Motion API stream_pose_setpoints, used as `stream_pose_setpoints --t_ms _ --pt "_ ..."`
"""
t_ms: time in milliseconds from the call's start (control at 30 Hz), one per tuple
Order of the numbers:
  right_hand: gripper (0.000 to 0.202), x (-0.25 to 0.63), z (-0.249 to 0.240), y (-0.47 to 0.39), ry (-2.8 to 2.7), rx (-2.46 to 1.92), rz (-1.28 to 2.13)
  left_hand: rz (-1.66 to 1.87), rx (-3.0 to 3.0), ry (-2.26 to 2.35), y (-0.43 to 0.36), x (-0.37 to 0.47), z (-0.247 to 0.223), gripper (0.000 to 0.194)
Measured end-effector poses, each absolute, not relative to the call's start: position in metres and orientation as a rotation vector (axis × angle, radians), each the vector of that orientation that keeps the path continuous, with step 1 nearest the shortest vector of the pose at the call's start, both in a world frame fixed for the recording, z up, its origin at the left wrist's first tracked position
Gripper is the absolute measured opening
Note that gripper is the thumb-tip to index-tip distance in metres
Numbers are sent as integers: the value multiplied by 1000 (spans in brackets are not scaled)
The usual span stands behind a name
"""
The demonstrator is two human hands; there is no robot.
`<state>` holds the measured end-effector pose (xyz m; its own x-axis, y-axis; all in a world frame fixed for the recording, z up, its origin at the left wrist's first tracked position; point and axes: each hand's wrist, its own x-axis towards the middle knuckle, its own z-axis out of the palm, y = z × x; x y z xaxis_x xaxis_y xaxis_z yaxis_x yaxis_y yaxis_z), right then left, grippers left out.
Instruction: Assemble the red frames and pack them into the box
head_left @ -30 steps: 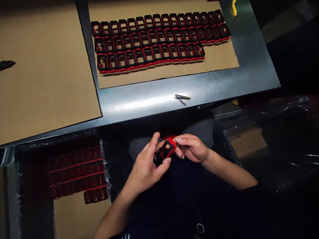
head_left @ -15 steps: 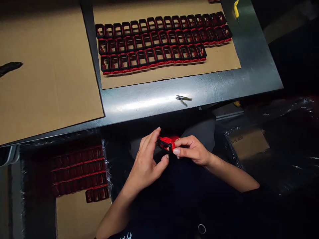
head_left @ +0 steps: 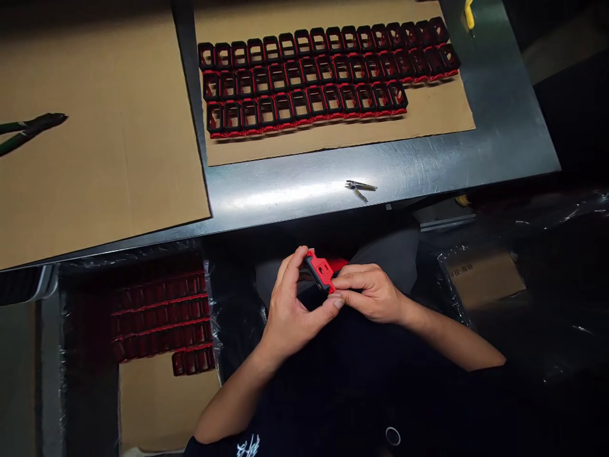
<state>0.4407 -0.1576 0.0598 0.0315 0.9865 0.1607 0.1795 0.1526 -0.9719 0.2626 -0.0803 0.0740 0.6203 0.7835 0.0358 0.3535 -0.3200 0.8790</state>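
Observation:
Over my lap I hold a red and black plastic frame [head_left: 322, 270], tilted so its red side with a small rectangular slot faces up. My left hand [head_left: 292, 311] spans it, fingertips at the upper end and thumb at the lower end. My right hand [head_left: 373, 292] pinches the lower right corner between thumb and forefinger; its other fingers are curled and partly hidden. Beyond my hands, rows of similar red and black frames [head_left: 299, 105] stand on a cardboard sheet [head_left: 442, 114] on the metal table.
Pliers with dark green handles [head_left: 35, 127] lie on the left cardboard [head_left: 109, 171]. Small metal nippers [head_left: 360, 186] rest near the metal table's [head_left: 276, 203] front edge, and a yellow-handled tool [head_left: 469, 14] at the far right. Lower left, more frames [head_left: 193, 362] sit on cardboard in a plastic-lined box.
The frame has turned so its red slotted side shows instead of its black opening. My left fingers and thumb have closed onto its ends. The whole view has shifted slightly.

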Motion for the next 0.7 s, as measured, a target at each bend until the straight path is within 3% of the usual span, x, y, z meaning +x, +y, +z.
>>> stream_pose_setpoints --t_ms 567,700 --pt "19 447 55 -153 -1645 -1218 635 754 2102 793 -79 267 72 76" --pt "18 450 57 -153 -1654 -1217 659 849 2124 770 -80 268 68 83"
